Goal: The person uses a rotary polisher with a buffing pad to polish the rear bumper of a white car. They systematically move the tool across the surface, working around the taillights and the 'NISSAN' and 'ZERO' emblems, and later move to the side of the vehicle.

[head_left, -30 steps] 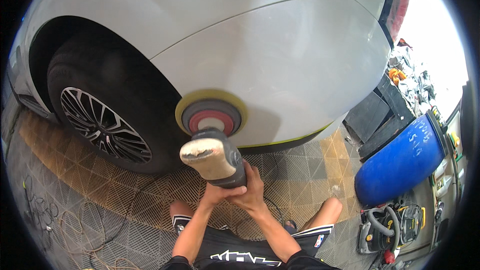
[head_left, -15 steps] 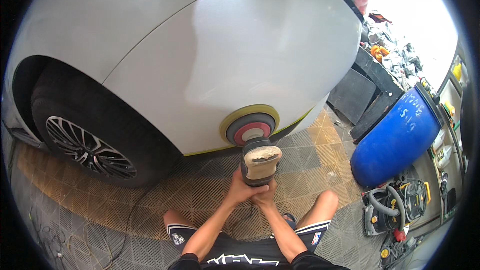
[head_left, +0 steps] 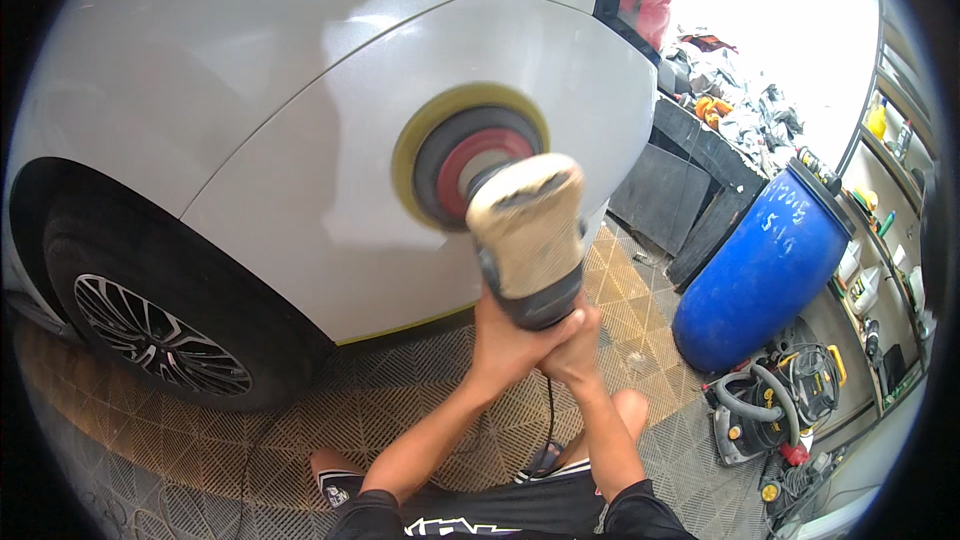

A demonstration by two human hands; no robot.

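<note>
Both of my hands are wrapped round the rear grip of a polisher (head_left: 530, 235), a dark machine with a worn beige cover. My left hand (head_left: 502, 342) grips it from the left, and my right hand (head_left: 578, 348) closes round it from the right, thumbs close together. At its far end a round yellow pad (head_left: 405, 155) with a grey and pink backing faces the light-coloured rear corner panel (head_left: 330, 230) of a car. The pad appears to lie on the panel, though its contact side is hidden. A black cord (head_left: 549, 410) hangs below the grip.
To the left is the car's rear wheel (head_left: 160, 335). A blue barrel (head_left: 765, 265) stands at the right, with a vacuum cleaner (head_left: 755, 410) nearer me. Behind the barrel, crumpled cloths (head_left: 750, 100) lie on a black stand. Shelves (head_left: 880, 230) line the right wall. Grid tiles (head_left: 400, 380) cover the floor.
Both hands have raised the polisher; its pad has moved up and a little left, from the panel's lower edge to its middle. The view has shifted, and my legs sit differently.
</note>
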